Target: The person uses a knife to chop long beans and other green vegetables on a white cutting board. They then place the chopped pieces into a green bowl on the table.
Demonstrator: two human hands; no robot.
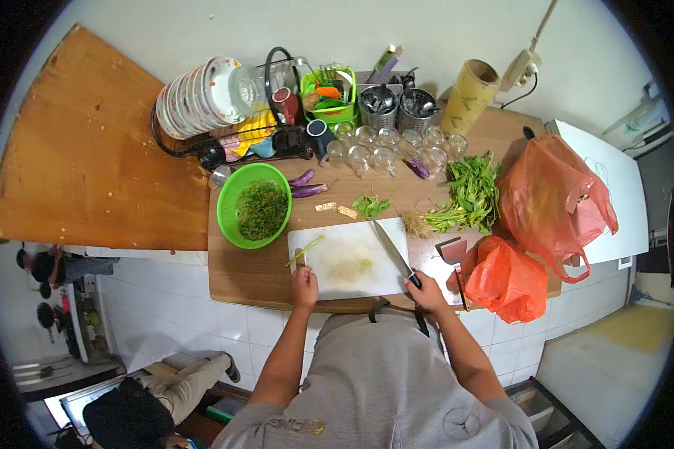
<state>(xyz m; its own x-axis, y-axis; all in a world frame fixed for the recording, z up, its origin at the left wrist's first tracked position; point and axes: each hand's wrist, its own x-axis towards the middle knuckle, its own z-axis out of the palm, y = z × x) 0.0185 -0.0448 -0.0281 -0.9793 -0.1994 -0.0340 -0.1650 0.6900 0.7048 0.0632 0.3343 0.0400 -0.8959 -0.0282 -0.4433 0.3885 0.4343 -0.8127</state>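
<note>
A white cutting board (337, 278) lies before me, with a wet brownish patch and small green scraps (365, 263) on it. My left hand (305, 287) is curled around the board's left edge, by its handle slot. A thin green stem (306, 251) lies across that side, just above the fingers. In my right hand (425, 289) is the black handle of a kitchen knife (391, 245). Its blade slants up and left along the board's right side. Beyond the board are a small leafy sprig (372, 205), two tempeh pieces (337, 210) and a clump of roots (415, 225).
Left stands a green basket (223, 216) of chopped greens beside purple eggplants (309, 190). Leafy greens (472, 191) and red plastic bags (556, 196) lie right. Glass mugs (383, 159), a dish rack (163, 143) and a yellow cylinder (469, 98) line the back. Two people (126, 415) are at left.
</note>
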